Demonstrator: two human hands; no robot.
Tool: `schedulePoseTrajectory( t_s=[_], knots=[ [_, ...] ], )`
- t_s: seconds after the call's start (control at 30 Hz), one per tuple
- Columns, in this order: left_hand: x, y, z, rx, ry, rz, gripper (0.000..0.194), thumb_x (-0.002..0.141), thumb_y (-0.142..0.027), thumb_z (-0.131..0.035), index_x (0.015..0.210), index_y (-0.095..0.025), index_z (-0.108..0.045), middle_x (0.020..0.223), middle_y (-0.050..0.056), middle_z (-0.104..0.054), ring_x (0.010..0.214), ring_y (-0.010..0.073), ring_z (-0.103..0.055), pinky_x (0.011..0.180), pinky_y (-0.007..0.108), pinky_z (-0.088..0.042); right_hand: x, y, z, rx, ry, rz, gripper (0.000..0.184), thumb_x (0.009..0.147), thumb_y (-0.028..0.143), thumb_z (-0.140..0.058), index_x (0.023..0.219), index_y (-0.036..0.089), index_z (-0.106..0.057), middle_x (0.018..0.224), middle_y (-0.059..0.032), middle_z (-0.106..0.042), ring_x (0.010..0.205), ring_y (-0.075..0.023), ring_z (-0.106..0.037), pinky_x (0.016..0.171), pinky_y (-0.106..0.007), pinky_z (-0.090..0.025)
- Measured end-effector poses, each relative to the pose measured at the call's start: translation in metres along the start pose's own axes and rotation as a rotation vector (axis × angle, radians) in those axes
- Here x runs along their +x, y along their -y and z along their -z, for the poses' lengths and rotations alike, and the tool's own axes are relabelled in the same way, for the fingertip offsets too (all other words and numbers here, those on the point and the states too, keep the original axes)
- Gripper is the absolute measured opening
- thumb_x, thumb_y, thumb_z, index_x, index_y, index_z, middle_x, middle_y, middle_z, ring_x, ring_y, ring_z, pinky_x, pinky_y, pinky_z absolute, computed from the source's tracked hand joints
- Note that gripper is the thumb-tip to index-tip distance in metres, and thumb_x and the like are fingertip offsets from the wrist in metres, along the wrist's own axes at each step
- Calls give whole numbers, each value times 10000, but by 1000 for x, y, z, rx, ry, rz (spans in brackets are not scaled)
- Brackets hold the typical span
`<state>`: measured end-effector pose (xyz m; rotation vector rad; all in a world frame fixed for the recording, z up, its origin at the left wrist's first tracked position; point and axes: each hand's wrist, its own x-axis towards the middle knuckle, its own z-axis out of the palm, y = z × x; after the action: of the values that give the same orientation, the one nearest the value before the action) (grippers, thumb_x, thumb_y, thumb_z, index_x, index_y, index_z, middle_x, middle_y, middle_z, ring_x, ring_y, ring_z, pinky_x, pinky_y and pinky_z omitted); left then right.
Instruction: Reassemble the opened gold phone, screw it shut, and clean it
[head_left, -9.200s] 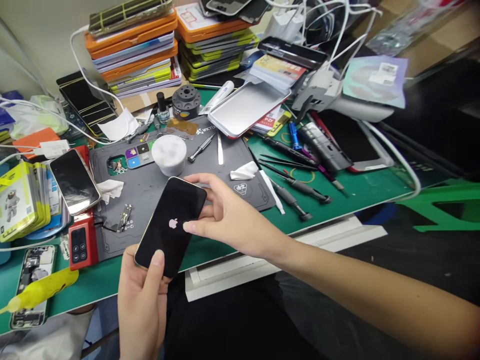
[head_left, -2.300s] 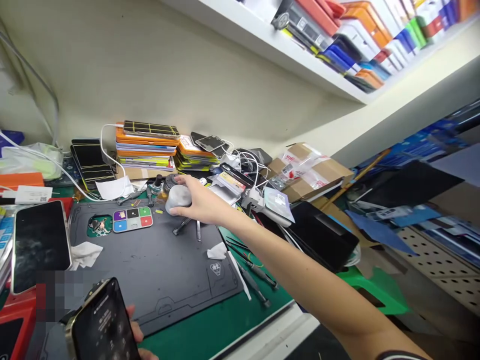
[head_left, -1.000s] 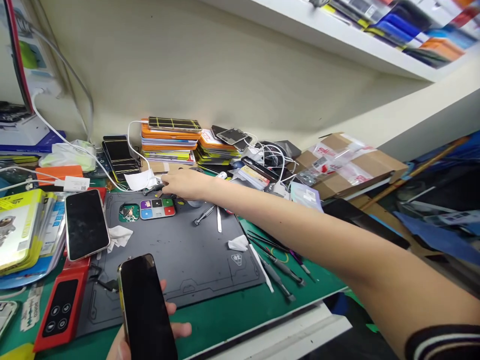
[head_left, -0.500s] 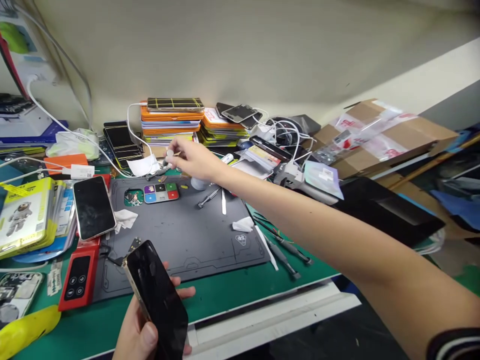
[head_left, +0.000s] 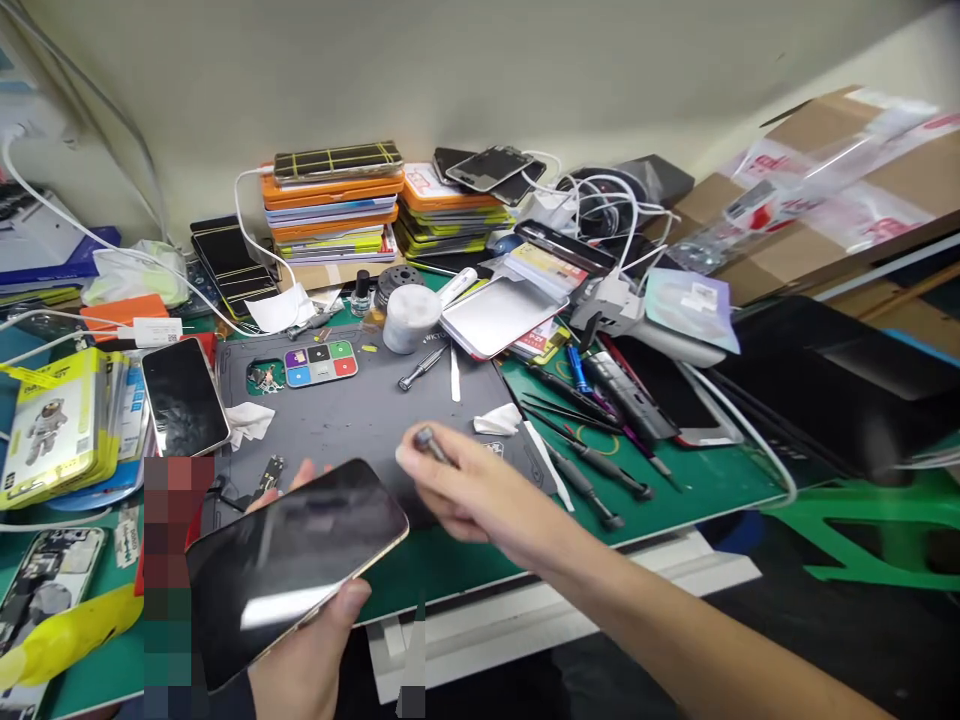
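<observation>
ur l hand [head_left: 304,655] grips phone [head_left: 296,560] by opp edges, prob to leave screen [head_left: 315,540] bare; ur r hand [head_left: 476,490] pinches small dark tool [head_left: 433,444].

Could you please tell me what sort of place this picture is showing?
Probably a phone repair bench. An opened, pale-framed phone with bare inner parts lies at the picture's left edge, slim grey screwdrivers lie on the flat green work surface, and the left hand holds a black, glass-fronted phone.
</observation>
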<state>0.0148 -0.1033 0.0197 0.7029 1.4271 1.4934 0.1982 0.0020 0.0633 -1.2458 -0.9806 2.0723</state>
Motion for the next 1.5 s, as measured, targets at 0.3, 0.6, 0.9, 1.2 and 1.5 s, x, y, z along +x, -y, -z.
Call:
schedulePoseTrajectory(
  t_s=[0.3, 0.6, 0.9, 1.2, 1.5],
  knots=[
    [-11, -9, -5, 43, 97, 234, 1059, 729, -371, -987, 1618, -359, -412, 1556, 72, -626, 1531, 386, -491, 1289, 515, -400, -8, -18, 4, 126, 113, -68, 581, 851, 618, -834, 798, 231, -404, 630, 125, -270, 497, -37, -168, 361, -138, -219],
    [26, -46, 17, -55, 515, 549, 577, 879, -629, -804, 1257, -260, -572, 1102, 75, -790, 860, 201, -759, 714, 253, -567, -16, 0, 17, -313, 120, -67, 578, 887, 772, -698, 827, 231, -504, 583, 102, -325, 488, -74, -260, 440, -224, -223],
    [37, -50, -17, 63, 377, 574, 480, 858, -548, -857, 1078, -228, -575, 815, 5, -774, 599, 234, -782, 537, 297, -637, 3, 20, 8, -499, 36, 135, 573, 996, 771, -508, 950, 226, -680, 699, 22, -525, 642, -160, -529, 663, -322, -438],
    [44, -39, -6, 46, 408, 632, 457, 895, -488, -837, 1056, -215, -508, 1039, 86, -809, 705, 279, -822, 609, 317, -653, 38, 29, 27, -849, -336, 536, 408, 1098, 572, -461, 995, 259, -701, 1073, -65, -766, 1034, -265, -666, 896, -403, -464],
    [47, -39, -11, 132, 387, 637, 538, 878, -580, -801, 1251, -308, -526, 936, 24, -764, 660, 295, -804, 570, 346, -638, 45, 23, 34, -836, -394, 442, 400, 960, 342, -719, 1252, 289, -451, 1006, -11, -794, 718, -216, -736, 703, -372, -555]
  ],
)
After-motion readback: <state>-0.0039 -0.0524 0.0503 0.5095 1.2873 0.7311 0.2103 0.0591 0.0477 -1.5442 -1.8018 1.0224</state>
